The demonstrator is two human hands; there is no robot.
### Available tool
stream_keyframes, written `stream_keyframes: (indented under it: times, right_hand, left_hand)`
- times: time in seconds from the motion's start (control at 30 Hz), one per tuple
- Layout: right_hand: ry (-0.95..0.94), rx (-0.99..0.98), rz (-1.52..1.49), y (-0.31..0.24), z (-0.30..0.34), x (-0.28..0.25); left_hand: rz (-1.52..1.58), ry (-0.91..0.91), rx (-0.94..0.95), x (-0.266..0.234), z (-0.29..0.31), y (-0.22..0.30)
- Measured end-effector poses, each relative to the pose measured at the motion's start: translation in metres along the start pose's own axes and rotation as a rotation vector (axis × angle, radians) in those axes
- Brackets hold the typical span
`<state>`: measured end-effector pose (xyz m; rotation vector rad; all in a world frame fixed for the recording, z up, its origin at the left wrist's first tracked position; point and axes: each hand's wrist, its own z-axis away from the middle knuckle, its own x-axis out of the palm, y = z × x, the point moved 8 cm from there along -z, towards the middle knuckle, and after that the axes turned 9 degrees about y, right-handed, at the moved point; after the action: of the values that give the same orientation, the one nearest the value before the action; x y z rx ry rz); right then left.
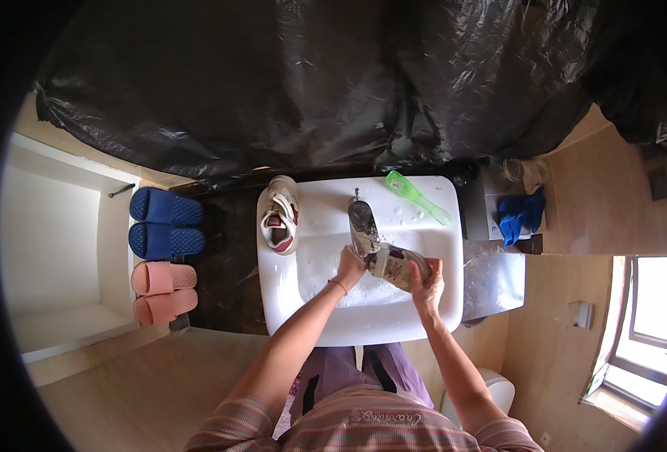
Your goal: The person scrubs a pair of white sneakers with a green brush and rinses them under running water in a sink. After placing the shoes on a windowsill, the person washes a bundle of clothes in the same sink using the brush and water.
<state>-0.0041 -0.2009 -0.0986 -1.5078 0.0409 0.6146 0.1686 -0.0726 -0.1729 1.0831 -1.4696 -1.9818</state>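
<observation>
Over the white sink (284, 316), a beige and dark sneaker (393, 269) lies on its side between my hands. My right hand (427, 291) grips one end of it, fingers wrapped around the shoe. At the other end, just below the metal faucet (362, 222), my left hand (351, 268) is closed on the shoe; its fingertips are partly hidden. Wet suds show in the basin under the sneaker. A second sneaker (280, 215), beige with dark red lining, rests on the sink's left rim. On the far right rim lies a green translucent brush (418, 197).
Blue slippers (165, 221) and pink slippers (164, 292) stand left of the sink by a white shelf (62, 226). A blue cloth (520, 216) hangs at the right. Black plastic sheeting (311, 83) covers the far side. A window (650, 324) is at far right.
</observation>
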Motion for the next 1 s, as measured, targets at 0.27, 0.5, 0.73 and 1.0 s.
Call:
stream_keyframes:
  times: [0.27, 0.5, 0.73, 1.0]
  right_hand:
    - [-0.065, -0.201, 0.201, -0.052, 0.007, 0.004]
    - [-0.08, -0.184, 0.161, -0.053, -0.004, 0.0]
    - [-0.064, 0.106, 0.039, 0.011, -0.016, -0.004]
    - [-0.06, 0.416, -0.145, 0.069, -0.008, -0.004]
  left_hand:
    - [-0.051, -0.206, -0.28, -0.001, -0.001, 0.007]
    - [-0.147, -0.26, 0.201, 0.016, 0.009, -0.02]
    - [-0.011, -0.231, -0.37, 0.002, 0.009, 0.004]
    - [0.115, 0.223, -0.121, -0.032, 0.02, 0.028]
